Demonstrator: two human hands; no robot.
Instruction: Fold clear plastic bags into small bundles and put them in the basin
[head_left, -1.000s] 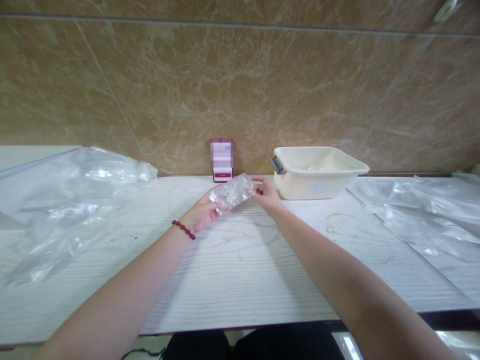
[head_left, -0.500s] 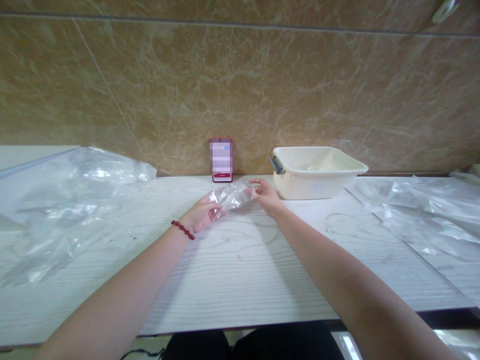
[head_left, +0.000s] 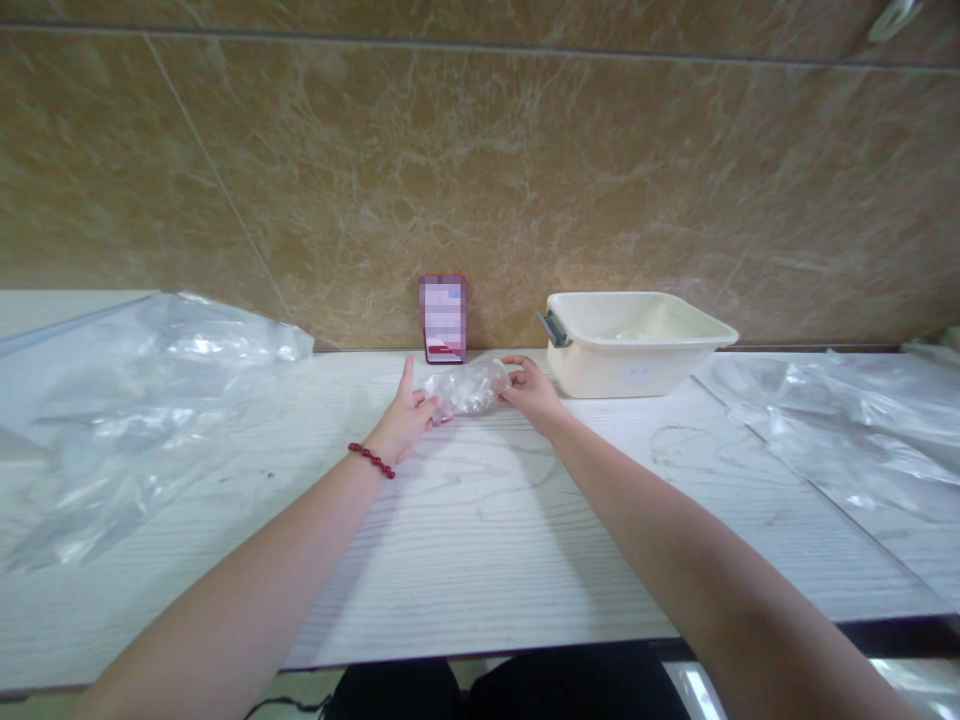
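A small, crinkled clear plastic bag (head_left: pixel 466 388) is stretched between my two hands, low over the white table. My left hand (head_left: pixel 403 418), with a red bead bracelet (head_left: pixel 371 460) at the wrist, grips the bag's left end; one finger points up and away from it. At the other end, the fingers of my right hand (head_left: pixel 531 394) pinch the bag's edge. Whether anything lies inside the bag is hard to make out through the shine.
A phone (head_left: pixel 445 320) leans on the marbled wall behind the bag. To its right stands a cream plastic tub (head_left: pixel 622 370) with a grey handle. Large clear plastic sheets lie on the left (head_left: pixel 165 400) and right (head_left: pixel 855 420) of the table (head_left: pixel 480 560).
My left hand has shifted slightly up and right, and one of its fingers has lifted off the bag. The bag has bunched up shorter. My right hand has barely moved.
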